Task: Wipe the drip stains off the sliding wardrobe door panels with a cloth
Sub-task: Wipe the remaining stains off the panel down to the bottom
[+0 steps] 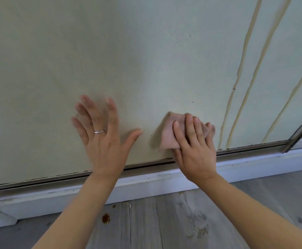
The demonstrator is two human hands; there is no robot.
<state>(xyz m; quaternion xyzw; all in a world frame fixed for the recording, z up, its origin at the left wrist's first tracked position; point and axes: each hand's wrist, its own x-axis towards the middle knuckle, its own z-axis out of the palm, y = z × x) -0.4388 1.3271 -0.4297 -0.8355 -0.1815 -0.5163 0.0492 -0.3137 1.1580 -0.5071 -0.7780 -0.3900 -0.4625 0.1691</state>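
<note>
The pale sliding wardrobe door panel (128, 60) fills most of the view. Three long yellowish drip stains (243, 72) run down its right part to the bottom edge. My left hand (101, 137), wearing a ring, lies flat on the panel with fingers spread. My right hand (195, 146) presses a folded pink cloth (168, 133) against the panel low down, just left of the stains, with straight fingers on top of it. The cloth is blurred.
A metal bottom track (56, 178) runs under the door, above a white baseboard (146, 184). The grey wood floor (164, 221) has a brown spot (105, 218) and faint smears. A second door's metal frame edge (300, 130) shows at the right.
</note>
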